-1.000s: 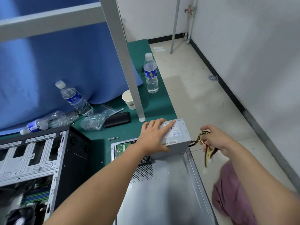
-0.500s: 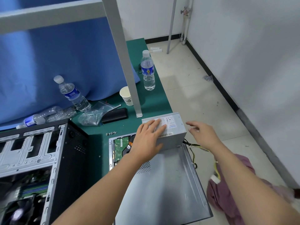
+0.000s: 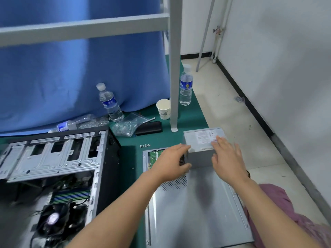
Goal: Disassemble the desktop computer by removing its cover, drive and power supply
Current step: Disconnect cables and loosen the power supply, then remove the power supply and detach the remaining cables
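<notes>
left hand moved to grip power supply side | right hand now atop, fingers spread

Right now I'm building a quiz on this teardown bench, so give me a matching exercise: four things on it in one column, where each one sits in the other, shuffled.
Things:
1. power supply
2. paper cup
3. loose screws
4. side cover

Places:
A. lying flat on the mat at the bench's near right
B. on the cover's far end, under both hands
C. in a small row on the green mat
D. beside the grey frame post

Pairs: 1-B, 2-D, 3-C, 4-A
</notes>
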Demonstrator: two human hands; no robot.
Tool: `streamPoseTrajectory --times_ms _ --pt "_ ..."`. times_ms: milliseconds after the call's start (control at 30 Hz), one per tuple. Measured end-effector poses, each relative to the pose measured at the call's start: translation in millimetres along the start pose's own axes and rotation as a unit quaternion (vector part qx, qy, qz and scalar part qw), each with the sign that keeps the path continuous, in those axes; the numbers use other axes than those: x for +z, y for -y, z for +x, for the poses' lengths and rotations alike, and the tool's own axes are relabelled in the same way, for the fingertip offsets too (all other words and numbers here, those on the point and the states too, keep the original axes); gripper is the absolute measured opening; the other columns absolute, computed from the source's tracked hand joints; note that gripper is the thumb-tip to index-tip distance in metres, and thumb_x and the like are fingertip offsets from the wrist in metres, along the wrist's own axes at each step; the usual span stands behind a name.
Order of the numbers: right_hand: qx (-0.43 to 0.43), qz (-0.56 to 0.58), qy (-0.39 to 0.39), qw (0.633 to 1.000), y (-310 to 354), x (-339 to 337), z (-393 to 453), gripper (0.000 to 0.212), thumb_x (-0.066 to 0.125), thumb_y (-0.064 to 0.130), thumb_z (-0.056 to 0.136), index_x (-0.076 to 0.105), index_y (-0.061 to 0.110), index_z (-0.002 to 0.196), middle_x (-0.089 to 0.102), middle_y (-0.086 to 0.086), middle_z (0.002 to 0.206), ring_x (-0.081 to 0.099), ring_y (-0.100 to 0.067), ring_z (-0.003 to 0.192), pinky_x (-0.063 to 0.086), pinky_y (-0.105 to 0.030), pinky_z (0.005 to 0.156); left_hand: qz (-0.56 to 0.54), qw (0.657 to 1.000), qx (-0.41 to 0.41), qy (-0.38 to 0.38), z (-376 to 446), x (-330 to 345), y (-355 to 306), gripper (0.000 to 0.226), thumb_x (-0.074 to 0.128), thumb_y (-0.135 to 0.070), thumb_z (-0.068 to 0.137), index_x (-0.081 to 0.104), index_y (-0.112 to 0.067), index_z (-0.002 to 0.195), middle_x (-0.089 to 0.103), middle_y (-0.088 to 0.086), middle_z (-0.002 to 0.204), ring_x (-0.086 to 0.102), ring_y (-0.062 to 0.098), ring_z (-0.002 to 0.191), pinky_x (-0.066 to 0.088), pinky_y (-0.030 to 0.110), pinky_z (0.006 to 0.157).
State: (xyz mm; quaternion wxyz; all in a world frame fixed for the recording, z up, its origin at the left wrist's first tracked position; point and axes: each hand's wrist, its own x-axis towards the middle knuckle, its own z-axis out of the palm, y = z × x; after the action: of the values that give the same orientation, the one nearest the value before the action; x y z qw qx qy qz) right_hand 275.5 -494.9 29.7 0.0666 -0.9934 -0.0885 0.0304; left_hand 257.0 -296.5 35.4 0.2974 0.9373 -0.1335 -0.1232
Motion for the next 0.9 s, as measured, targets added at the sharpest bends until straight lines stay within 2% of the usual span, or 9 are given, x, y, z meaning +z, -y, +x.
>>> streamPoseTrajectory --times_ms 67,133,200,333,467,600,700,767,900 --pt "-0.012 0.066 -0.016 0.998 27 1 -8 0.043 0.042 0.019 0.096 0.043 0.013 0.138 0.034 -0.005 0.15 0.028 -0.019 0.139 0.019 -0.034 0.114 -0.072 0.997 -0.022 0.013 -24 -21 9 0.041 0.062 -0.028 0.089 0.056 -0.022 0.129 0.063 0.001 0.124 0.056 0.016 0.114 0.042 0.031 0.1" --pt "-0.033 0.157 -0.014 0.987 64 3 -19 0.034 0.049 0.015 0.094 0.055 0.01 0.126 0.053 -0.007 0.134 0.045 -0.023 0.125 0.03 -0.029 0.104 -0.107 0.993 -0.039 0.027 -56 -41 26 0.04 0.063 -0.028 0.09 0.057 -0.022 0.129 0.066 -0.001 0.118 0.06 0.009 0.107 0.044 0.024 0.098" --pt "-0.053 0.224 0.0 0.973 107 7 -32 0.026 0.054 0.012 0.091 0.064 0.01 0.115 0.063 -0.004 0.118 0.055 -0.021 0.111 0.035 -0.022 0.092 -0.123 0.992 -0.035 0.012 -93 -61 49 0.036 0.063 -0.028 0.09 0.061 -0.02 0.125 0.069 -0.005 0.111 0.062 0.002 0.102 0.044 0.017 0.095" --pt "-0.062 0.305 0.013 0.95 194 16 -54 0.02 0.056 0.006 0.09 0.07 0.009 0.103 0.066 -0.001 0.101 0.061 -0.016 0.091 0.038 -0.012 0.078 -0.183 0.978 -0.08 -0.057 -173 -90 110 0.02 0.063 -0.024 0.09 0.068 -0.023 0.11 0.071 -0.013 0.096 0.063 -0.005 0.087 0.044 0.008 0.079" --pt "-0.072 0.346 0.03 0.935 269 27 -70 0.02 0.054 0.009 0.093 0.07 0.012 0.104 0.064 0.006 0.097 0.055 0.003 0.081 0.036 0.002 0.071 -0.171 0.965 -0.161 -0.114 -239 -99 181 0.015 0.066 -0.022 0.088 0.069 -0.025 0.102 0.07 -0.017 0.09 0.063 -0.008 0.084 0.045 0.008 0.077" --pt "-0.074 0.363 0.035 0.928 326 41 -86 0.018 0.054 0.011 0.093 0.07 0.014 0.101 0.064 0.01 0.091 0.053 0.012 0.075 0.036 0.001 0.067 -0.106 0.967 -0.204 -0.107 -281 -93 235 0.019 0.067 -0.024 0.087 0.068 -0.022 0.106 0.067 -0.011 0.099 0.062 0.002 0.092 0.047 0.02 0.086" --pt "-0.074 0.36 0.057 0.928 356 55 -95 0.017 0.054 0.013 0.093 0.069 0.016 0.1 0.06 0.013 0.088 0.053 0.013 0.073 0.036 0.001 0.064 -0.056 0.976 -0.195 -0.082 -293 -89 260 0.028 0.067 -0.027 0.086 0.065 -0.02 0.113 0.065 -0.006 0.109 0.059 0.01 0.103 0.04 0.017 0.084" --pt "-0.076 0.341 0.086 0.933 371 65 -97 0.018 0.053 0.017 0.094 0.068 0.018 0.103 0.061 0.011 0.092 0.054 0.008 0.075 0.037 -0.001 0.067 -0.035 0.98 -0.186 -0.054 -293 -88 269 0.04 0.065 -0.034 0.086 0.06 -0.018 0.123 0.061 -0.003 0.122 0.055 0.013 0.112 0.039 0.019 0.091" --pt "-0.07 0.303 0.132 0.941 393 87 -89 0.02 0.055 0.017 0.093 0.067 0.017 0.109 0.066 0.003 0.106 0.055 -0.003 0.084 0.04 -0.007 0.077 0.045 0.986 -0.161 0.029 -277 -82 287 0.075 0.058 -0.052 0.086 0.034 -0.015 0.147 0.031 0.0 0.154 0.031 0.014 0.14 0.024 0.024 0.114"
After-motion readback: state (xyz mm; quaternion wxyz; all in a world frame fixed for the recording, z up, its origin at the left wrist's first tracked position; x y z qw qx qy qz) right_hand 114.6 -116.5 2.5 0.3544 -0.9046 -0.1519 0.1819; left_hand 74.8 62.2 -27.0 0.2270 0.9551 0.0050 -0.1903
